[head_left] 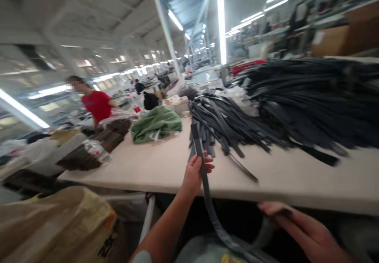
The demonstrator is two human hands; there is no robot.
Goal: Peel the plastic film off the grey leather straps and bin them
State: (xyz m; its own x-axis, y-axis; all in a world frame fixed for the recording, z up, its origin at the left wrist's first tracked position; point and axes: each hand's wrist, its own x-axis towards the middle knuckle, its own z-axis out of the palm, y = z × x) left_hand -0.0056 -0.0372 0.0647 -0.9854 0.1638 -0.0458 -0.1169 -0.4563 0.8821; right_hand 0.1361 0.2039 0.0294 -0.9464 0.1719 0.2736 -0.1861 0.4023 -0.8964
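A long dark grey fabric strip runs between my two hands and sags in a loop over my lap. My left hand pinches it near its upper end, thumb on top, and that end points up above the table's front edge. At the lower right my right hand, blurred, is closed on the strip's other end. Just beyond my left hand, a bundle of similar grey strips lies fanned out on the table.
A larger heap of dark strips covers the table's right side. Green cloth lies crumpled at the left. A large printed sack stands at lower left. Beyond the table is a person in a red shirt. Cardboard boxes sit back right.
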